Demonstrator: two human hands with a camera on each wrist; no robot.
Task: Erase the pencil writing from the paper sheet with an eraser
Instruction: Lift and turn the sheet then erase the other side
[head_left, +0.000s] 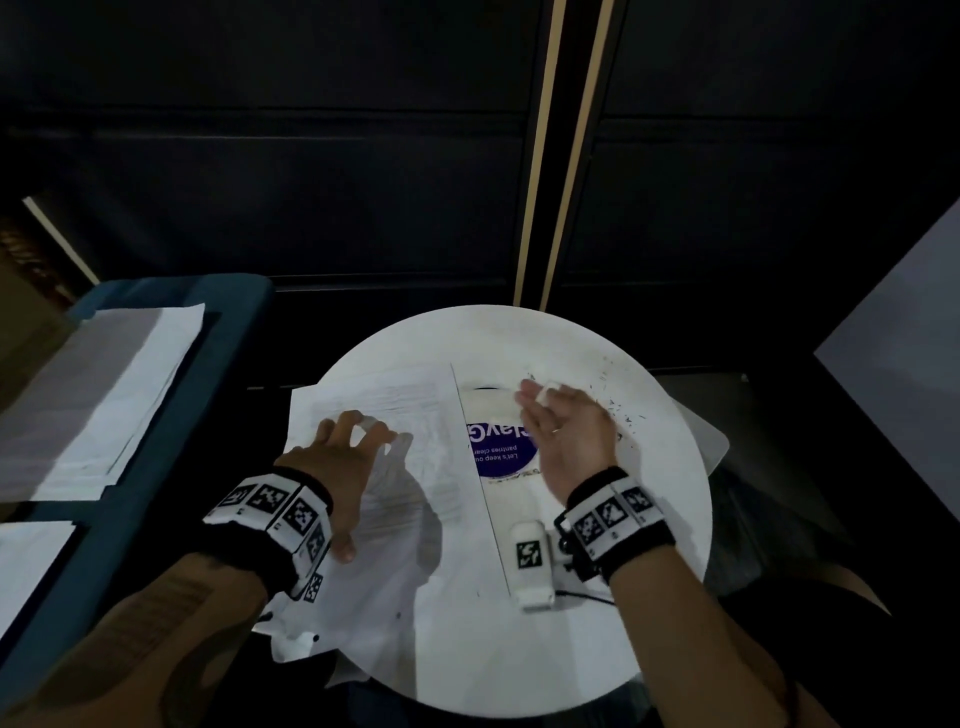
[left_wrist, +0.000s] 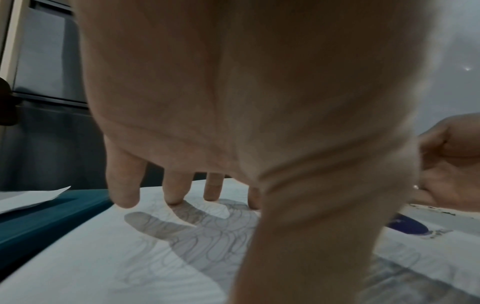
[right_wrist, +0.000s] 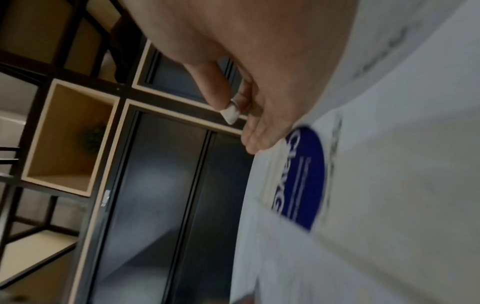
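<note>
While the left hand (head_left: 340, 465) sits nearest the camera, fingers spread and straight, its fingertips (left_wrist: 173, 199) press down on the paper sheet (head_left: 415, 499) lying on the round white tabletop (head_left: 670, 519). Faint looping pencil writing (left_wrist: 207, 244) shows on the sheet under and around that hand's shadow. Just right of the sheet, touching its edge, lies a white card (head_left: 511, 499) with a blue circle logo (head_left: 501, 449). Right hand (head_left: 569, 441) hovers over the far end of that card, thumb and fingers pinching a small white eraser (head_left: 548, 392); wrist view confirms the eraser (right_wrist: 231, 113) at the fingertips, off the sheet. Dark eraser crumbs (head_left: 621, 408) scattered on the tabletop right of the card, near that hand. Left of the sheet, off the tabletop, a teal tray (head_left: 228, 364) carries a stack of other papers (head_left: 104, 395). Beyond everything: dark cabinet panels (head_left: 311, 156) with a pale vertical strip (head_left: 540, 156).
</note>
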